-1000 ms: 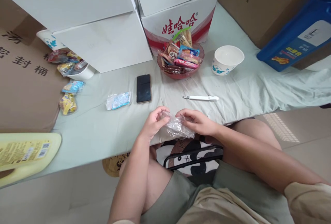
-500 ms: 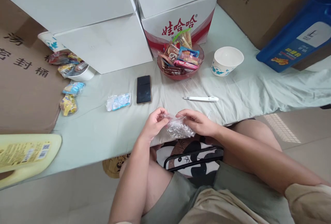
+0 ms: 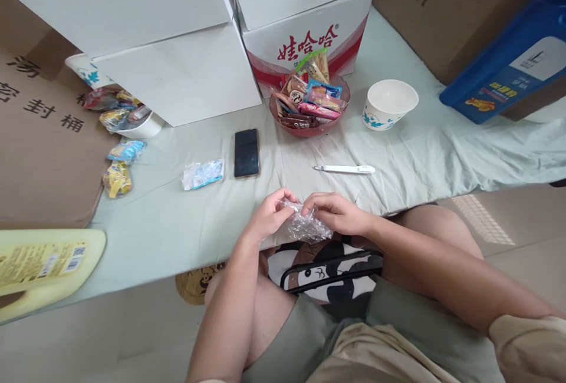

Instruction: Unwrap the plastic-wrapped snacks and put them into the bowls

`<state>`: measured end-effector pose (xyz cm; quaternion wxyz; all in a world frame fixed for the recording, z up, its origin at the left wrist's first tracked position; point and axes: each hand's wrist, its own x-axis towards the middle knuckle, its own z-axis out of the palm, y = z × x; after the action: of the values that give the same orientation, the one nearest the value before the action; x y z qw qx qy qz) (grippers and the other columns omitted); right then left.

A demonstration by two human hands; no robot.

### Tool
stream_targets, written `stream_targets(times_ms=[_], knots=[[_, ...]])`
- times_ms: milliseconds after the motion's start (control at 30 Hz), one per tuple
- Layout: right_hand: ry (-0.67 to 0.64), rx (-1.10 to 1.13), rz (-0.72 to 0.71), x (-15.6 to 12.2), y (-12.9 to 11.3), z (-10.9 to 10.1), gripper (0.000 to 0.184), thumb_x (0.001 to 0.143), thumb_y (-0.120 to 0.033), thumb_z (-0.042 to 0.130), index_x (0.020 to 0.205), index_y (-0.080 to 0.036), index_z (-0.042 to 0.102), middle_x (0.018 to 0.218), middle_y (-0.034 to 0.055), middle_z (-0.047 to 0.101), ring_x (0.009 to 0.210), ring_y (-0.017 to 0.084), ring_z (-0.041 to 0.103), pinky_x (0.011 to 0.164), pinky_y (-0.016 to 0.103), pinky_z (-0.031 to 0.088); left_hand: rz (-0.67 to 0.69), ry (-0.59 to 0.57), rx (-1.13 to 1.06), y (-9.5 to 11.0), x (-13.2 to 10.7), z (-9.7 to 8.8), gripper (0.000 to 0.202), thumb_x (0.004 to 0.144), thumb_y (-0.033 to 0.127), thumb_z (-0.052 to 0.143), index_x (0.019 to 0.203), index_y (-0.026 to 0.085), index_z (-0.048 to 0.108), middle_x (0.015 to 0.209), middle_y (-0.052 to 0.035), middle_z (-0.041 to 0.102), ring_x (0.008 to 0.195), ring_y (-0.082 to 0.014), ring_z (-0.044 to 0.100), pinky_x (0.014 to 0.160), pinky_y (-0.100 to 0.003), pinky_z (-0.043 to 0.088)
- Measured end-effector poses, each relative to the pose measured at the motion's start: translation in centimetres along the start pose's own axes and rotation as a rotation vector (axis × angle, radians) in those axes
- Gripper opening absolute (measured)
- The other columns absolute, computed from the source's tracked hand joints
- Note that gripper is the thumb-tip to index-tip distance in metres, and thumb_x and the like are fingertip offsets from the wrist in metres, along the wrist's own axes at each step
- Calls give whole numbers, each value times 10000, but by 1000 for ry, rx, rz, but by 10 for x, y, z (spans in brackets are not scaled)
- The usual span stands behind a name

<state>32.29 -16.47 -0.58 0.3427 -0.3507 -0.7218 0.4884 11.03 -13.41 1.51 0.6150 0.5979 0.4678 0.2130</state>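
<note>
A crumpled clear plastic bag (image 3: 309, 227) is between my two hands at the table's front edge, above my lap. My left hand (image 3: 270, 213) pinches its left upper edge between thumb and fingers. On the other side, my right hand (image 3: 336, 212) has its fingers curled onto the bag's top. Beyond my hands lies a white utility knife (image 3: 347, 169), its tip to the left. A dark phone (image 3: 246, 153) rests face up to the left, beside a small blue-and-clear packet (image 3: 203, 174).
A pinkish bowl (image 3: 305, 131) of wrapped snacks stands before a white carton (image 3: 305, 35). Right of it are a paper bowl (image 3: 384, 113) and a blue jug (image 3: 499, 71). Snack packets (image 3: 118, 180) lie at left, near a brown carton (image 3: 39, 153) and a yellow bottle (image 3: 48, 265).
Both hands have moved slightly toward me with the plastic bag, and the bag's shape has shifted between my fingers. The things on the table stay where they were.
</note>
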Motion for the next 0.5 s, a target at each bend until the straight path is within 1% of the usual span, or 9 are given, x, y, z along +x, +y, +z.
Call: stream_targets(times_ms=[167,333,500], knots=[[-4,4,33,0,-2,1,332,824,-25,434,973,-159,699,952,57,693,825,135,639,790,282,516,22,-34,54,2,-1,-1,168,737,280,594,881,193,584,852,3,613,727,-128,532,670,-244,406],[3,4,43,0,-2,0,321,807,-23,447,962,-160,692,918,44,691,784,128,618,777,280,511,33,-48,62,0,-1,-3,198,739,304,621,901,194,589,874,-7,631,742,-139,541,668,-248,410],[-3,12,51,0,-3,0,312,809,-32,444,958,-157,688,909,43,684,766,123,609,755,266,505,32,-77,55,2,-2,-3,224,730,328,628,905,194,587,858,-5,607,733,-140,527,663,-252,390]])
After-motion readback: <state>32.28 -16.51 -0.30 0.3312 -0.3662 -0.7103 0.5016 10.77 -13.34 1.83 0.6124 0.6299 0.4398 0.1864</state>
